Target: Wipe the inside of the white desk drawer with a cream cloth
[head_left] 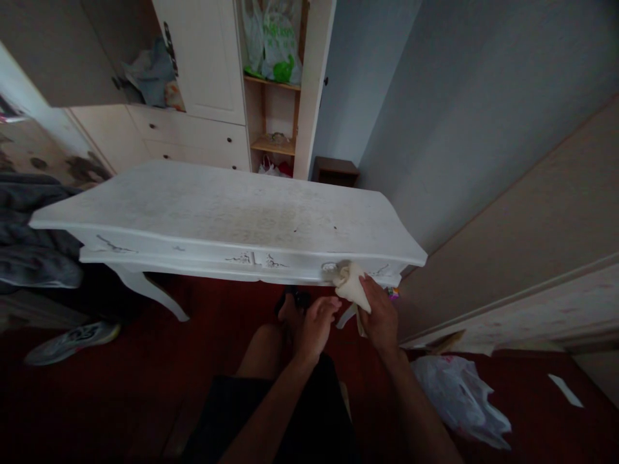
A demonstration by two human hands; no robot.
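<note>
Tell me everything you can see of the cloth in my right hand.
The cloth is cream-coloured and soft-looking, like plain fabric, with no print that I can make out. It is bunched and folded, not spread flat, and a narrow tail hangs down below the main bundle. Your right hand grips it at the front of the white table, just right of a drawer knob. Your left hand is close by; whether its fingertips touch the cloth, I can't tell.
</note>
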